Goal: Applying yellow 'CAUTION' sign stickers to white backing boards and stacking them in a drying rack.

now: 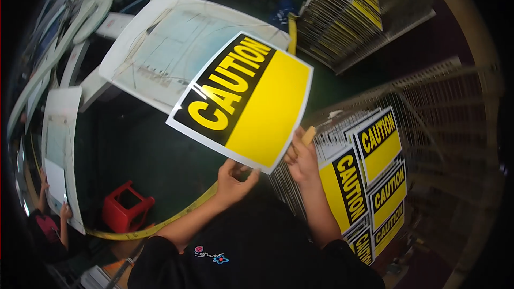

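Note:
A yellow-and-black warning sign with a white border is held up tilted in front of me. My left hand is closed on its near edge, with the thumb and fingers pinching it. At the near right corner my right hand also grips the sign. A small tan piece sticks up at that hand's fingers; I cannot tell what it is. Behind the sign, and partly hidden by it, is a white-edged flat platen with a pale blue, scuffed surface.
To my right, a wire rack bears several similar signs. Another rack of signs stands far right. A second platen is at left, where another person's hands hold a white sheet. A red stool stands near a curved yellow rail.

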Demonstrator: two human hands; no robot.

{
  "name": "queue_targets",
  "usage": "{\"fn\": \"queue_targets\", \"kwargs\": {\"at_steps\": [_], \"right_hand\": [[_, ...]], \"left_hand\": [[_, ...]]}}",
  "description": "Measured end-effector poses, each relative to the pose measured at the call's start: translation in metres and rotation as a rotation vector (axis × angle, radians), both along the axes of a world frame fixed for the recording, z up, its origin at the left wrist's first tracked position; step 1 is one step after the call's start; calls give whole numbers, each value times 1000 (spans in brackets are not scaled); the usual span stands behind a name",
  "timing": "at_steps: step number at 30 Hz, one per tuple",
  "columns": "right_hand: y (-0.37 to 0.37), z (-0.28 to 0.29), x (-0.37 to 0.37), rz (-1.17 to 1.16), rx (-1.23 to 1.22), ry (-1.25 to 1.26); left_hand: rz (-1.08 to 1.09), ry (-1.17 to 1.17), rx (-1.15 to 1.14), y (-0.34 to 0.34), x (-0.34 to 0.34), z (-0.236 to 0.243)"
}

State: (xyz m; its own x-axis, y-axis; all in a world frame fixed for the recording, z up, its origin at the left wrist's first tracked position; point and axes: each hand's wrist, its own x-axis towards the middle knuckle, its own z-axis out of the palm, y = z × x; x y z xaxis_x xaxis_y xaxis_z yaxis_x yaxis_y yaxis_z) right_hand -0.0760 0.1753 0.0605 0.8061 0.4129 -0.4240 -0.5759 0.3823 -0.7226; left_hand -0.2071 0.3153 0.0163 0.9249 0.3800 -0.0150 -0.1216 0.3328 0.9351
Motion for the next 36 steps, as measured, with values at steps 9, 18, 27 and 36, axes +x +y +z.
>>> {"fn": "queue_targets", "kwargs": {"at_steps": [9,18,27,36], "right_hand": [[-205,53,-84,-579,-124,-227],[-430,37,-239,-1126,-337,-155],[-640,-6,-331,-1267,-426,-60],[-796,-44,-312,-1029,-486,-66]], "left_hand": [[-720,20,20,-127,11,41],[-997,370,-560,-247,24,39],[-1084,368,-474,-333,1,41],[-968,484,-359,-326,-21,40]]}}
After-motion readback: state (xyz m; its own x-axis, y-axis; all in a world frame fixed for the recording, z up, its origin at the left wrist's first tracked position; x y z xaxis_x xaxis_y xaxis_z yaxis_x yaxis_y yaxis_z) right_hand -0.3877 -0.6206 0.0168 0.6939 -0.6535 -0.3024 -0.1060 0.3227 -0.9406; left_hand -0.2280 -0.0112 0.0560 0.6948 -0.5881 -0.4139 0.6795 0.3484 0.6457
